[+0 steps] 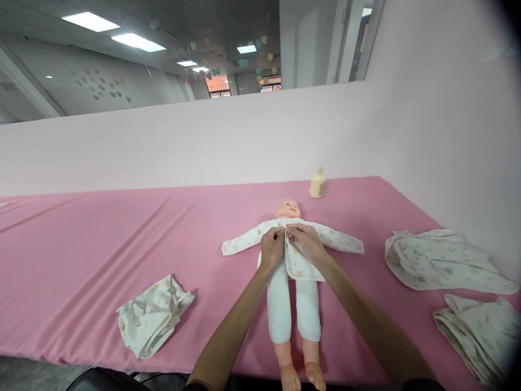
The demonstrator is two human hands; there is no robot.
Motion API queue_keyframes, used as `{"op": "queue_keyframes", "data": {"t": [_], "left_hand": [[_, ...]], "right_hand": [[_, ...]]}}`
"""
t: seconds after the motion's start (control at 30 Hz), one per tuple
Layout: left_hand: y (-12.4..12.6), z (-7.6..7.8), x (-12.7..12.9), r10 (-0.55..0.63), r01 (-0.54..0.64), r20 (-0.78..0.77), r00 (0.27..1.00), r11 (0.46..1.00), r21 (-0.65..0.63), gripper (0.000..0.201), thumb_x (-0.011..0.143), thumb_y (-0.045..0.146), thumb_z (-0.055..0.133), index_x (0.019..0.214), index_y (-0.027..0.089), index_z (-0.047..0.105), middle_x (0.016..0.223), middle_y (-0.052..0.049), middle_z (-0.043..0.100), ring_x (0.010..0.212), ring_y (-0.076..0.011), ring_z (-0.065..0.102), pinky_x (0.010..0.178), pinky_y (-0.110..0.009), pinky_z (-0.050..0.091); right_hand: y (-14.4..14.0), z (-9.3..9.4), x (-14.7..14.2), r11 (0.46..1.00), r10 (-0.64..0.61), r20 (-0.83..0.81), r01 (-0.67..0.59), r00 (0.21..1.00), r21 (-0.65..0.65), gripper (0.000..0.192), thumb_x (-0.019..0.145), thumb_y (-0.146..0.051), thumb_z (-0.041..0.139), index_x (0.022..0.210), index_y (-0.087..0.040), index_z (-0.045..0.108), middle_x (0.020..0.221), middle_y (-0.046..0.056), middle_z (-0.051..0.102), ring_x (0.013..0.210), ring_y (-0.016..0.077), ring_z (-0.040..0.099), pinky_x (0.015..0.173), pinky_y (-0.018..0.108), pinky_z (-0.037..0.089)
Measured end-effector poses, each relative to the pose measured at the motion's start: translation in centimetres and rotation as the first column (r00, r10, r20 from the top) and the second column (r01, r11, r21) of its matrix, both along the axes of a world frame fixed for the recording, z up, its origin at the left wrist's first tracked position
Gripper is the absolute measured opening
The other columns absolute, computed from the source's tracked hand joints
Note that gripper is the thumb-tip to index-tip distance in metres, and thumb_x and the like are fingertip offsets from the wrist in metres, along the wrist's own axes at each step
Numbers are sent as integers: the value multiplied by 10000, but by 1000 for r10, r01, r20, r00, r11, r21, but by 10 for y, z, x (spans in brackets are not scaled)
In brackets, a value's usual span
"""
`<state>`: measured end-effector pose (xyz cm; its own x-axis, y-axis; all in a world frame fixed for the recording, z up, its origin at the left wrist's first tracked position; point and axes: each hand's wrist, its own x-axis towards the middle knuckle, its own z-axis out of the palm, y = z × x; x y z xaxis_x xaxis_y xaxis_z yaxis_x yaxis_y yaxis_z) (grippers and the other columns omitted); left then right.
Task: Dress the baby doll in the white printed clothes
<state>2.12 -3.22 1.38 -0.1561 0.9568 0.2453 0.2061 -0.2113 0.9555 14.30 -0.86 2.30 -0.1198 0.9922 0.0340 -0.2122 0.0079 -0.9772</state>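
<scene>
Left arm: bare forearm enters from the lower edge at about 6 o'clock and runs up toward 12, slightly to 1.
Left hand [272, 247]: back of the hand toward the camera, fingers curled forward in a pinch at its 1 o'clock side.
Right arm: bare forearm comes in from 5 o'clock and slants up toward 11.
Right hand [306, 241]: knuckles up, fingers bent and pinched toward 9 o'clock.
Spacing: fingertips of the two hands nearly meet.

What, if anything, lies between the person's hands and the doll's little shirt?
Nothing visible does. The left hand and right hand already rest on the shirt at the doll's chest, pinching its front edges. The crumpled cloth lies well aside.
</scene>
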Motion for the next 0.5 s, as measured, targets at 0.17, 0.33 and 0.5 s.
{"op": "queue_keyframes", "data": {"t": [0.17,0.33,0.5], "left_hand": [[-2,-1,1,7,-6,-34,999,1000,15,255,902,334,515,954,165,698,927,-63,718,848,-179,647,759,-286,483],[-5,1,-2,-25,28,-106,994,999,24,267,917,324,502,1026,188,705,1017,-62,722,923,-188,657,810,-303,487],[-3,5,-7,-74,73,-186,980,997,-9,242,894,268,512,994,200,722,995,-49,730,907,-188,657,800,-306,478]], "right_hand": [[-3,0,0,998,-33,205,19,978,67,145,683,-297,583,603,-178,560,644,-14,527,621,112,461,606,244,394],[-7,1,4,982,-77,443,-8,893,188,152,711,-283,497,594,-187,494,593,-36,448,586,106,380,543,230,297],[-5,1,6,985,-63,492,-24,868,168,185,725,-314,505,643,-178,600,670,1,577,658,139,480,589,238,351]]}}
